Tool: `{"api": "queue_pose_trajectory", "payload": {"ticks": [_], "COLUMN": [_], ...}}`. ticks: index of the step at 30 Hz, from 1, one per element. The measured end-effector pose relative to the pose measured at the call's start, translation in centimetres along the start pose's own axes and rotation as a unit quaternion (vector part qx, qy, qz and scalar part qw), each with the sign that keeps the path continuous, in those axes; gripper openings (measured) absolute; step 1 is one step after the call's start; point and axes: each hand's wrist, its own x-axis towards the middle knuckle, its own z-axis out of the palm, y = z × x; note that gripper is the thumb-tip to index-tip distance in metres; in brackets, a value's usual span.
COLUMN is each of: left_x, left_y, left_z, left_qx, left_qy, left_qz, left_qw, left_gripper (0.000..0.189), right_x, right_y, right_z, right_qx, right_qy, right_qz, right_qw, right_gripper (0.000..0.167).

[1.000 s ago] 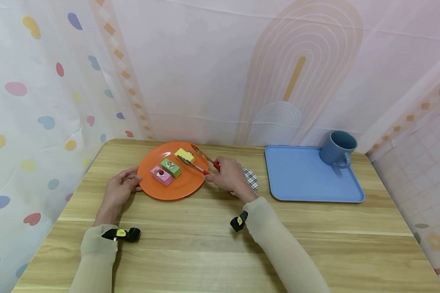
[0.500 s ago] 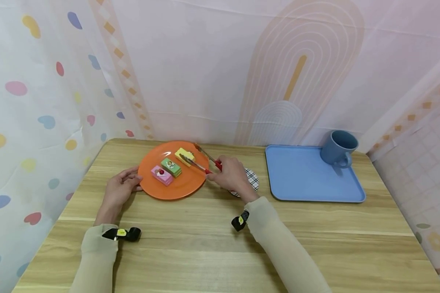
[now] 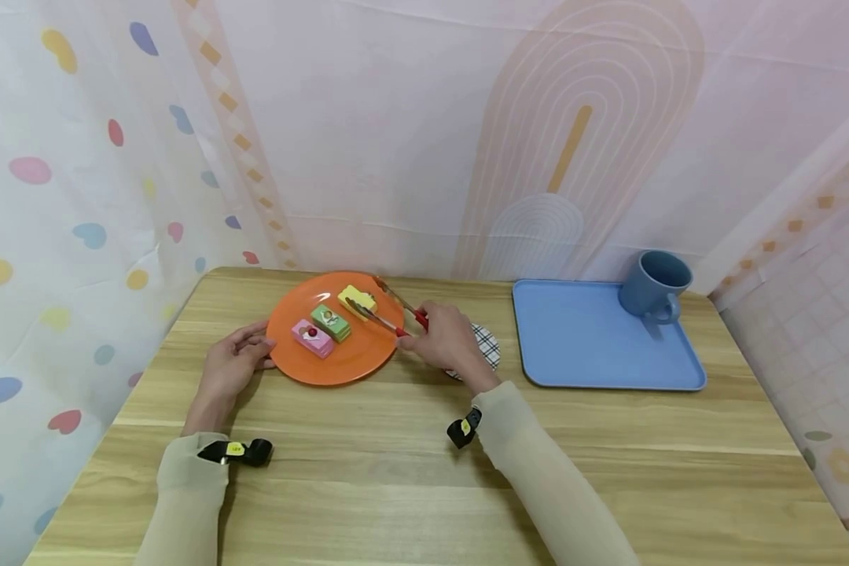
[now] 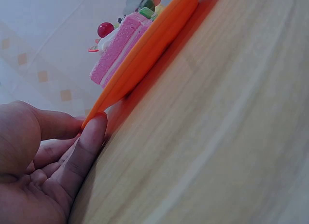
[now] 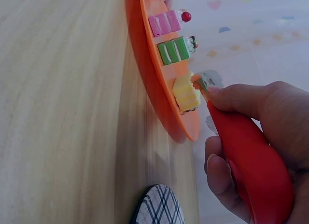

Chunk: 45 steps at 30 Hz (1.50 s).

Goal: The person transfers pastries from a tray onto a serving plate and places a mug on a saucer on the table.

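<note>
My left hand (image 3: 229, 368) pinches the left rim of an orange plate (image 3: 304, 369) between thumb and fingers. On the plate lie three toy cake slices in a slanting row: a pink slice (image 3: 313, 339) topped with a red cherry, a green slice (image 3: 331, 323) and a yellow slice (image 3: 354, 299). My right hand (image 3: 444, 336) grips red-handled tongs (image 5: 248, 161) over the plate's right side. The spread arms of the tongs reach to either side of the yellow slice, the near tip overlapping it in the head view.
A round checked coaster (image 3: 489, 346) lies partly hidden under the right hand. To the right is a blue tray (image 3: 573, 338) with a blue mug (image 3: 652, 287) at its back right corner. A patterned cloth (image 3: 396, 141) hangs behind the wooden table (image 3: 368, 487).
The tongs have shifted very slightly to the right over the plate, their near tip now by the middle of the yellow slice. The left hand keeps its hold on the plate.
</note>
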Motion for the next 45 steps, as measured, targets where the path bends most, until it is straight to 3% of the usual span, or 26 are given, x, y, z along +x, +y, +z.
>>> {"api": "queue_pose_trajectory", "payload": {"ticks": [10, 24, 45], "left_x": [0.0, 0.1, 0.0], "left_y": [0.0, 0.0, -0.1], "left_z": [0.0, 0.1, 0.0], "left_qx": [-0.003, -0.004, 0.001], "left_qy": [-0.001, -0.002, -0.002], "left_qz": [0.001, 0.000, -0.003], "left_qw": [1.0000, 1.0000, 1.0000], "left_gripper": [0.051, 0.051, 0.052], "right_x": [0.2, 0.0, -0.3], "right_y": [0.0, -0.3, -0.4], "right_z": [-0.1, 0.2, 1.4], "right_qx": [-0.008, 0.004, -0.020], "right_qy": [0.007, -0.014, -0.014], "right_qz": [0.002, 0.018, -0.008], "right_qw": [0.9999, 0.9997, 0.9997], "right_gripper": [0.047, 0.045, 0.043]}}
